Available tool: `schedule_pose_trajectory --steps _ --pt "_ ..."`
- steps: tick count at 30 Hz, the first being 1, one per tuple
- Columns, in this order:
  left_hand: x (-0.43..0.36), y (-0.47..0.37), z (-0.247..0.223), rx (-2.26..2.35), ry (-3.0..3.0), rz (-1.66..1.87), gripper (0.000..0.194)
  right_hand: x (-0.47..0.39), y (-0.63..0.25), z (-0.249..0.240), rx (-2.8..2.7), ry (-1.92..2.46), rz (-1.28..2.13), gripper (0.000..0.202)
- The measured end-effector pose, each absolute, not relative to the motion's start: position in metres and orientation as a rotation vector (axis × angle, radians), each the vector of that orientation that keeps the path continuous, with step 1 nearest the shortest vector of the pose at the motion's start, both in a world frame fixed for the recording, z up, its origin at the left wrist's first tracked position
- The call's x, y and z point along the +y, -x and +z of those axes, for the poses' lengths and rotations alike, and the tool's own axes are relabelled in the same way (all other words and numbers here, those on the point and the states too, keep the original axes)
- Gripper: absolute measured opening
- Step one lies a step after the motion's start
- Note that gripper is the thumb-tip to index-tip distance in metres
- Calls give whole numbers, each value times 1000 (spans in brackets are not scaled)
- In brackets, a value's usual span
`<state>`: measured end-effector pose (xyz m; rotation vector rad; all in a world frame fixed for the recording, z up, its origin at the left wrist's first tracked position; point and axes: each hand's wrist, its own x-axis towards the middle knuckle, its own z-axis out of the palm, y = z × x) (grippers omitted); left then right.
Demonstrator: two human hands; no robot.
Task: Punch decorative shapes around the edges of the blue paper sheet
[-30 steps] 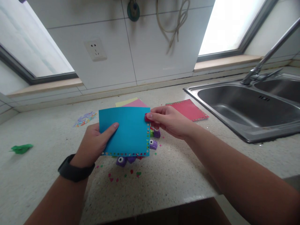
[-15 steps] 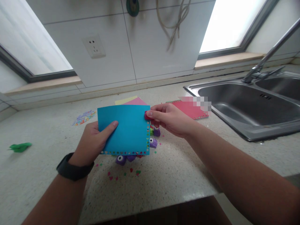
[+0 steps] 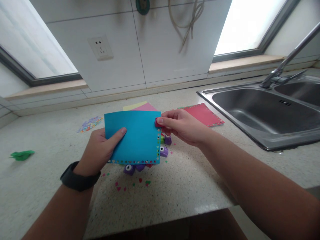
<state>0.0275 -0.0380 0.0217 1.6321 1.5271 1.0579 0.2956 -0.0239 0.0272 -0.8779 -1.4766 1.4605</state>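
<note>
A blue sheet of paper [image 3: 135,136] is raised above the counter, with small punched holes along its bottom edge and the lower part of its right edge. My left hand [image 3: 100,150] grips its left side, thumb on top. At the upper right edge of the sheet, my right hand [image 3: 177,125] pinches a small dark pink punch [image 3: 158,122] against the paper. Under and beside the sheet lie several craft punches, among them a purple one [image 3: 129,169] and another purple one [image 3: 163,151], partly hidden by the sheet.
Small paper cutouts [image 3: 118,188] are scattered on the counter [image 3: 160,206]. A red sheet [image 3: 203,114] lies right, pink [image 3: 147,106] and yellow sheets behind. A pile of colourful bits [image 3: 90,124] and a green item [image 3: 22,155] lie left. A steel sink [image 3: 250,110] is at right.
The view has shifted very slightly. Both hands keep their hold, and the punch stays at the right edge of the blue sheet.
</note>
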Motion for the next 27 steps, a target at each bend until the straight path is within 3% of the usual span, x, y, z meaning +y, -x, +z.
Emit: schedule_pose_trajectory --steps 27 --pt "-37 -23 17 1471 -1656 1072 41 -26 -291 28 -1391 823 1489 36"
